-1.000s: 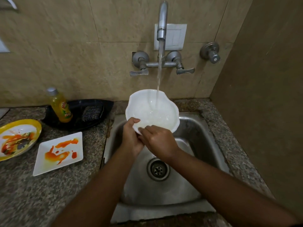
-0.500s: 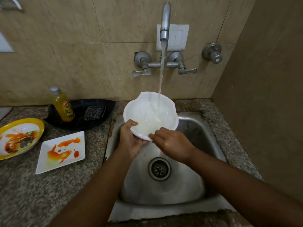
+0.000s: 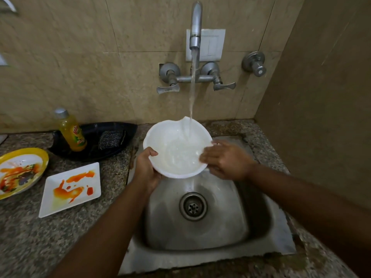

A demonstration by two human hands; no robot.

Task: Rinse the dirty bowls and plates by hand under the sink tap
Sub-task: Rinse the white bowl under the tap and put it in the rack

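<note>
A: Where's the bowl, and who has it?

B: The white bowl (image 3: pixel 176 151) is held over the far part of the sink (image 3: pixel 200 227), right under the tap (image 3: pixel 195 27), so the water stream (image 3: pixel 192 93) lands inside it towards its far right. The left hand (image 3: pixel 147 170) has its grip closed on the near-left rim, thumb over the edge and fingers underneath, which I take to be what carries the weight.

A: And the other one?

B: The right hand (image 3: pixel 226 161) lies against the right rim with fingers fairly flat. It touches the bowl, but I cannot tell whether it grips or only rubs and steadies. My guess is it is there to wipe the rim while the water runs.

A: Why tilt it like that?

B: It leans a little towards the person, likely so the water sweeps across the inside and spills into the sink, not onto the table (image 3: pixel 30 237).

A: What's waiting?

B: On the table to the left, a square white plate (image 3: pixel 71 190) smeared orange, and further left a yellow-rimmed plate (image 3: pixel 22 171), also dirty. Both sit close to the sink, presumably next in line.

A: Any writing?

B: The yellow bottle (image 3: pixel 72 132) standing in the black tray (image 3: pixel 120 129), beside a scrub pad (image 3: pixel 111 139), has a red and green label, but I can't read it. The left tap handle (image 3: pixel 168 89) has tiny lettering, too small to make out.
</note>
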